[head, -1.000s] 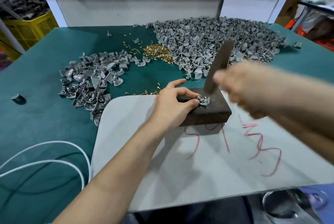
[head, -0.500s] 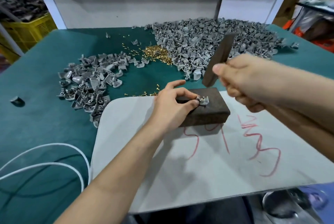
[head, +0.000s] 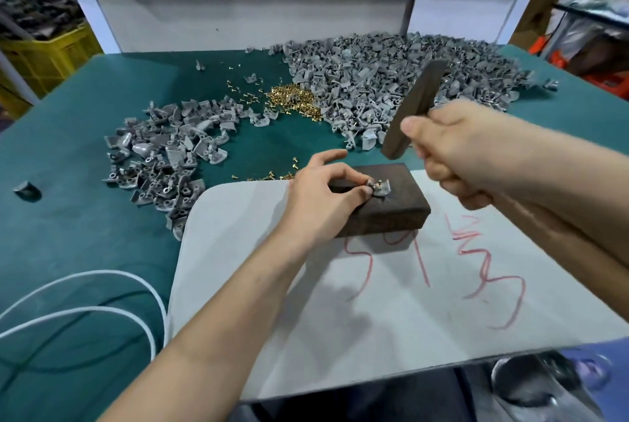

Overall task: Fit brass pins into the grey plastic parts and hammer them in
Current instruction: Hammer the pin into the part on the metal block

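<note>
A dark metal block lies on a white board. On top of the block sits one grey plastic part with a brass pin standing in it. My left hand pinches that part between thumb and fingertips. My right hand grips a dark hammer bar, held tilted above and to the right of the part. A heap of loose brass pins lies further back on the green mat.
A large pile of grey parts covers the back right of the green table. A smaller pile of grey parts lies at the left. White cable loops at front left. A yellow crate stands beyond the table.
The hammer bar has risen off the block and now hangs higher above the part. My left hand has kept its pinch on the part.
</note>
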`<state>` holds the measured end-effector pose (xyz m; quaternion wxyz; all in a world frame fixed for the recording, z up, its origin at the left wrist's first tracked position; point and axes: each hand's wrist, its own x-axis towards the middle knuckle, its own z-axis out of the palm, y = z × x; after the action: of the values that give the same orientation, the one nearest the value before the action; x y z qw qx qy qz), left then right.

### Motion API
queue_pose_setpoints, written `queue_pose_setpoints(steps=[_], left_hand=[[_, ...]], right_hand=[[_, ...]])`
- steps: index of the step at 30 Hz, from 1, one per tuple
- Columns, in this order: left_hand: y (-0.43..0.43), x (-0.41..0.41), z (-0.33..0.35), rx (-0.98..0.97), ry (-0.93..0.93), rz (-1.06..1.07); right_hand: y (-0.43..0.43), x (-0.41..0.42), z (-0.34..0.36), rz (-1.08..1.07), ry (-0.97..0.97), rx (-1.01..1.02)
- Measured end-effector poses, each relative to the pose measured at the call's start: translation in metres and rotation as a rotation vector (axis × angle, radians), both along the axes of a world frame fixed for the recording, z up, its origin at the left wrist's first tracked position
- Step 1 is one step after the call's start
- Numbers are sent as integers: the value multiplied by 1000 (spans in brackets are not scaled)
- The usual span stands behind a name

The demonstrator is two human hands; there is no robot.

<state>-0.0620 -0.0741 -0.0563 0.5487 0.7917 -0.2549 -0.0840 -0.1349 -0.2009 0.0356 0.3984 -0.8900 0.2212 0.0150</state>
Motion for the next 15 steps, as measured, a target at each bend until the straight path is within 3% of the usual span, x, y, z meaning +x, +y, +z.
queue_pose_setpoints(steps=[9,13,15], left_hand=[[0,-6,5,-13,-45,31],[0,-7,3,20,-106,58],[-1,-7,2,25,-105,54]], right_hand=[[-1,-6,2,12,80,-9],[-6,-7,7,14,-29,68],[-4,-6,-2,9,7,83]])
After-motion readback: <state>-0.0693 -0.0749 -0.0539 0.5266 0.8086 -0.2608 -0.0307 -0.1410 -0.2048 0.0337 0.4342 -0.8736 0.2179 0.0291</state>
